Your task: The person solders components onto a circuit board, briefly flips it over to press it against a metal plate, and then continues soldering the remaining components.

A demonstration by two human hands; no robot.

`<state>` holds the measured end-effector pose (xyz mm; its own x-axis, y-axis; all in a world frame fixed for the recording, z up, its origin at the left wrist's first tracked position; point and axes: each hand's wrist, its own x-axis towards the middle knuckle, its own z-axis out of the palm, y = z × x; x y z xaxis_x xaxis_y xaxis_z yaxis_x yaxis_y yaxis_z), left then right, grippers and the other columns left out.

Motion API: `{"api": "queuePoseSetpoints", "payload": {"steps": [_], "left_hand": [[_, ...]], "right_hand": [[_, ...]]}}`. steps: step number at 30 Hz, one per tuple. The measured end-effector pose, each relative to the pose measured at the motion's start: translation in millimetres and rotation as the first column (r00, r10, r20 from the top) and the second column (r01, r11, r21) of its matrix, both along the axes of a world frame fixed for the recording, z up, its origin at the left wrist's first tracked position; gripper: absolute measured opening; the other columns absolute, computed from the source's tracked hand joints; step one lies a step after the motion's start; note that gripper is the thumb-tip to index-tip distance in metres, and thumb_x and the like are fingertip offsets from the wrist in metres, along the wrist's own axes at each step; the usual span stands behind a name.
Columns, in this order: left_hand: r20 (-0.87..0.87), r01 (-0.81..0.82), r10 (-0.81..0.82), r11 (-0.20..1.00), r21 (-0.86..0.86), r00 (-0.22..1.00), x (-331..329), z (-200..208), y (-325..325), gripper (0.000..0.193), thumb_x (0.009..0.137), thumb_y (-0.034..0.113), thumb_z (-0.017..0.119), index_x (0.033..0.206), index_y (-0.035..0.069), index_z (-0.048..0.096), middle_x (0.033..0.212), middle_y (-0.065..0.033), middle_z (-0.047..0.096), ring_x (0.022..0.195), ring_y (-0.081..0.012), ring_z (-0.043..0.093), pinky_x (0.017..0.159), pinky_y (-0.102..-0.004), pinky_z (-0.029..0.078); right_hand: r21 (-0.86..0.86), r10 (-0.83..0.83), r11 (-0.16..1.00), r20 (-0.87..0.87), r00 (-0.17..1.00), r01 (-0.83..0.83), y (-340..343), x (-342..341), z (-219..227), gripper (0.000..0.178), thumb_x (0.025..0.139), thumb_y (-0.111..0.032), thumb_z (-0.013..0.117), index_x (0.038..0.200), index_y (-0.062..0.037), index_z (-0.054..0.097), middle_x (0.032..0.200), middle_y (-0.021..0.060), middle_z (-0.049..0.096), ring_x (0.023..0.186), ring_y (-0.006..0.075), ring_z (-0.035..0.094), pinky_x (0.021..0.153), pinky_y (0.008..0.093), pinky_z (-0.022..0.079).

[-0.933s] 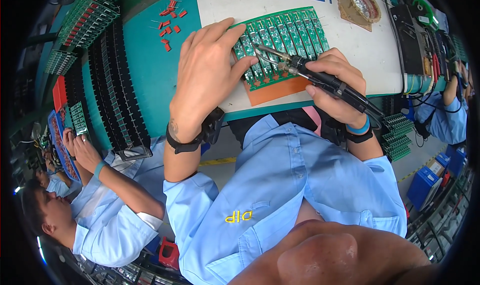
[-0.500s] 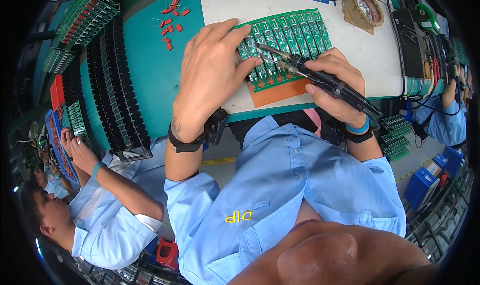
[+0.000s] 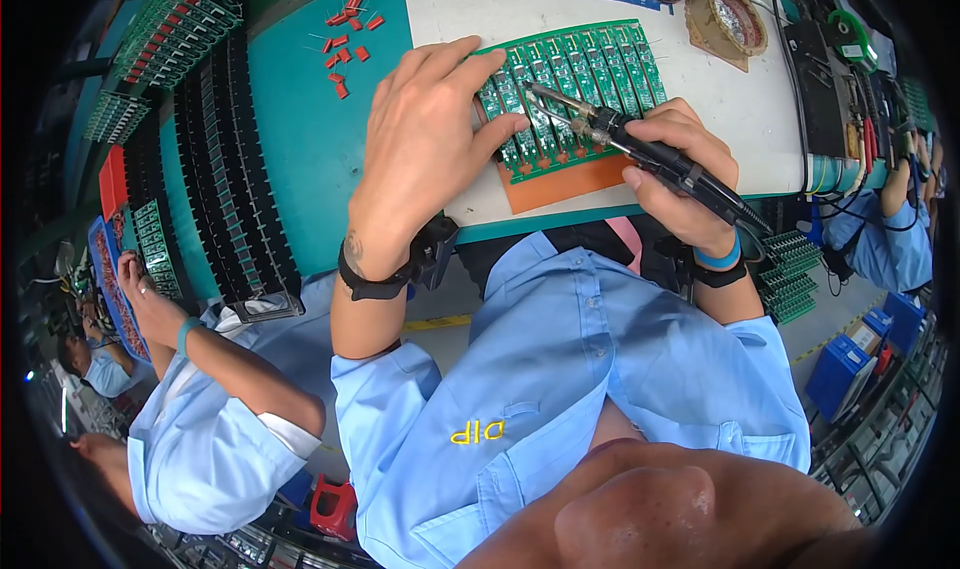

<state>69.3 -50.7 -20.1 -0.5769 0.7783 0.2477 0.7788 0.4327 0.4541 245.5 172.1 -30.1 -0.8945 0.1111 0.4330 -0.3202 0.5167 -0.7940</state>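
My left hand (image 3: 415, 149) holds the left end of a green panel of joined circuit boards (image 3: 600, 69). Its fingers bend over the far left corner, and the thumb lies on the panel's face. In my right hand (image 3: 690, 164) is a black soldering iron (image 3: 660, 159), gripped like a pen, with a thin curved metal tube beside its tip. The tip points left, over the panel's left half close to my left thumb; whether it touches is too small to tell. An orange-brown sheet (image 3: 570, 185) shows beneath the panel's near edge.
Loose red components (image 3: 345, 54) lie on the green mat (image 3: 310, 139). Black slotted racks (image 3: 235, 159) stand left, near a co-worker's hand (image 3: 150, 304). A round, brown-rimmed container (image 3: 725, 19) sits far right, and a green solder reel (image 3: 850, 39) is beyond it.
My right hand and the soldering iron have shifted slightly right, the tip moving a little along the panel. My left hand stays on the panel. The co-worker at left has leaned further left.
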Motion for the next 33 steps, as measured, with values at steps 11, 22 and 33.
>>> {"api": "queuePoseSetpoints", "payload": {"steps": [11, 22, 33], "left_hand": [[0.011, 0.012, -0.012, 0.999, 0.034, 1.0, -2.8, 2.1, -6.5, 0.059, 0.078, 0.023, 0.089, 0.131, 0.004, 0.071, 0.138, -0.0164, 0.067, 0.128, -0.0373, 0.061, 0.105, -0.0462, 0.05], [0.005, -0.008, 0.008, 1.0, -0.004, 1.0, -0.8, 0.9, -10.4, 0.058, 0.079, 0.023, 0.089, 0.131, 0.004, 0.071, 0.138, -0.0167, 0.067, 0.129, -0.0379, 0.06, 0.107, -0.0471, 0.049], [0.007, -0.014, 0.014, 1.0, 0.0, 1.0, -1.1, 1.6, -10.2, 0.058, 0.079, 0.024, 0.089, 0.13, 0.004, 0.072, 0.138, -0.0166, 0.067, 0.128, -0.0375, 0.061, 0.106, -0.0468, 0.049]], "right_hand": [[0.021, 0.037, 0.999, -0.047, 0.998, -0.036, -8.3, -4.4, 3.5, 0.04, 0.076, -0.001, 0.081, 0.113, 0.0066, 0.07, 0.088, 0.0148, 0.068, 0.087, 0.0268, 0.063, 0.078, 0.0367, 0.05], [0.048, 0.022, 0.999, 0.004, 1.0, -0.023, -13.7, -10.7, 2.3, 0.039, 0.077, -0.003, 0.082, 0.113, 0.0061, 0.072, 0.09, 0.0153, 0.07, 0.087, 0.0273, 0.065, 0.078, 0.0367, 0.052], [0.055, 0.041, 0.998, -0.003, 0.999, -0.041, -11.6, -12.4, 2.4, 0.04, 0.076, -0.002, 0.082, 0.114, 0.0064, 0.071, 0.09, 0.0155, 0.07, 0.087, 0.0274, 0.065, 0.078, 0.0374, 0.052]]}}
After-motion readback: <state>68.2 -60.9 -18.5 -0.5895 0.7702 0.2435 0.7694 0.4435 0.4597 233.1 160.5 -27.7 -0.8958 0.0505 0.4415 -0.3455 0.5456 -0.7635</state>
